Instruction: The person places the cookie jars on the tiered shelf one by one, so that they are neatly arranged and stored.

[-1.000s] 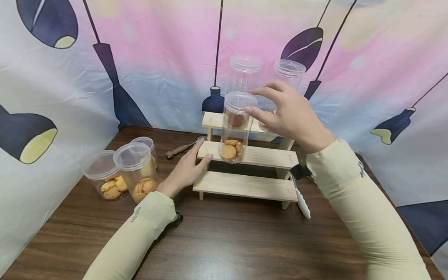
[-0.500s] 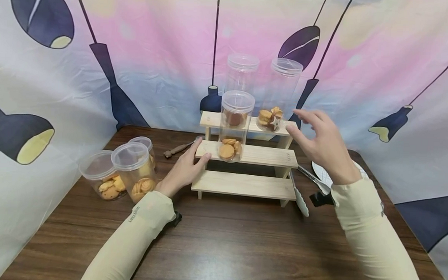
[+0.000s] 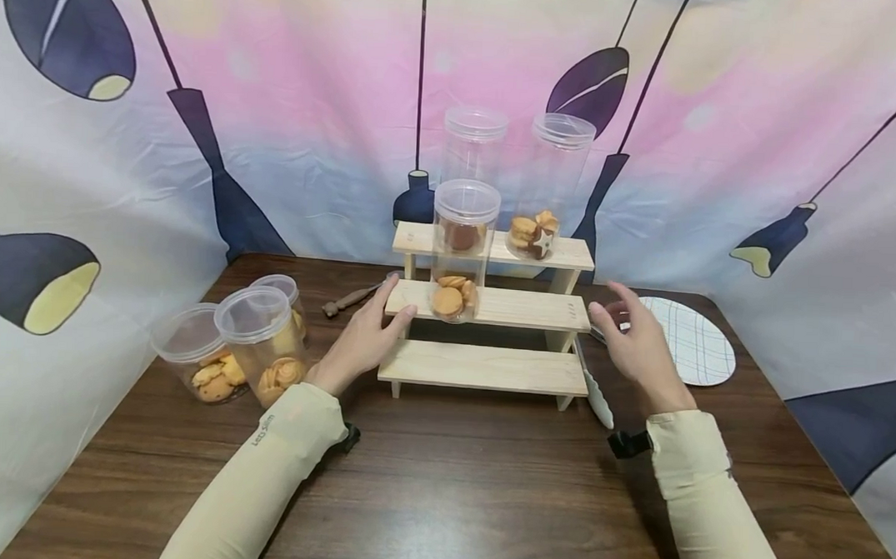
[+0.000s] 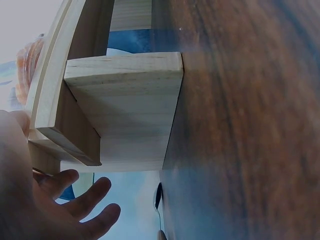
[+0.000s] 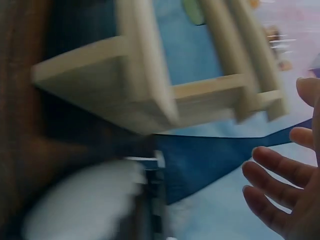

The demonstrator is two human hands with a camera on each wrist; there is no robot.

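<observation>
A three-tier wooden display stand [image 3: 482,368] occupies the table's middle. My left hand [image 3: 358,342] touches the left end of its middle shelf; in the left wrist view the fingers [image 4: 92,197] spread loosely past the wood. Beside the shelf's right end, apart from it, hovers my right hand [image 3: 640,350], holding nothing, its fingers [image 5: 280,165] spread. On the middle shelf, toward the left, a clear lidded jar [image 3: 467,201] stands upright with cookies in its bottom. Behind it, the top shelf bears a jar [image 3: 475,139] at left and another jar [image 3: 562,155] with cookies at right.
Cookie jars stand at the left: a wide one [image 3: 189,335], a tall one [image 3: 254,317] and a smaller one [image 3: 278,285]. A wooden-handled utensil [image 3: 349,300] lies behind my left hand. Tongs [image 3: 598,399] and a checked oval plate [image 3: 693,344] lie at right.
My right hand has moved from near the middle-shelf jar, right and down, to beside the stand's right end. My left hand stays at the shelf's left end. The jars stay put.
</observation>
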